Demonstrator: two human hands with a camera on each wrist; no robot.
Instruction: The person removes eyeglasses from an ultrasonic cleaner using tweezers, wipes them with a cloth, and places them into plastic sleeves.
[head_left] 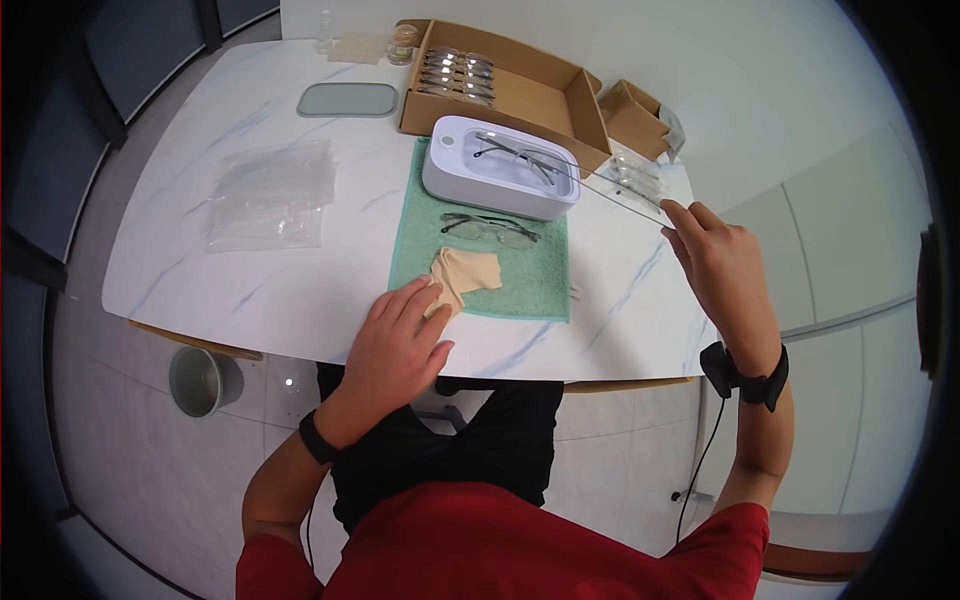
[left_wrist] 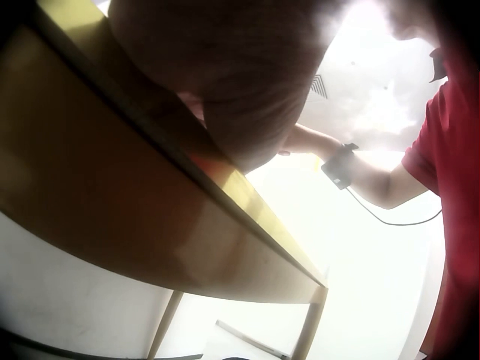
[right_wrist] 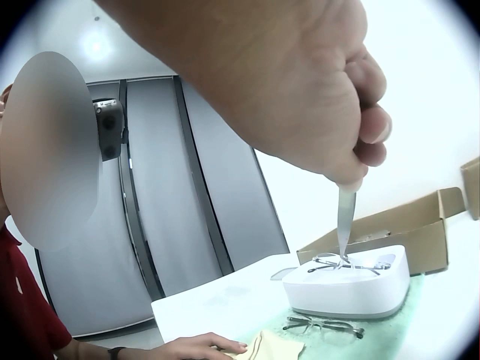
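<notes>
My right hand (head_left: 722, 268) pinches long metal tweezers (right_wrist: 346, 217) between thumb and fingers. Their tips reach a pair of glasses (head_left: 548, 172) over the basin of a white cleaning machine (head_left: 500, 192). In the right wrist view these glasses overlap the machine's top opening. My left hand (head_left: 395, 338) rests with extended fingers on a crumpled beige cloth (head_left: 472, 270). Just behind the cloth, another pair of glasses (head_left: 490, 229) lies on the green towel (head_left: 545, 285). The left wrist view is filled mostly by the table's underside and my dark, shaded hand.
Behind the machine stands an open cardboard box (head_left: 540, 93) with several glasses in a row on its left side. Clear plastic bags (head_left: 270, 200) and a grey tray (head_left: 347, 100) lie to the left. A smaller box (head_left: 633, 118) is at the back right; a bin (head_left: 195, 382) stands on the floor.
</notes>
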